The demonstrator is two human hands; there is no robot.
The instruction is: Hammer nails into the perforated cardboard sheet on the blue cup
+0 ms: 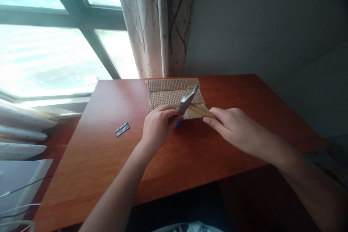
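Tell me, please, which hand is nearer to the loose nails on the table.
Left. The left hand is just right of the nails, at the near edge of the cardboard; the right hand is farther right, gripping the hammer.

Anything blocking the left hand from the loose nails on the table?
Nothing visible stands between the left hand and the nails, lying to its left on the table. The hammer, gripped in the right hand, is on the other side, its head close by the left fingertips.

Patterned curtain (163,25), wide window (49,54), wooden table (239,94) suggest a home.
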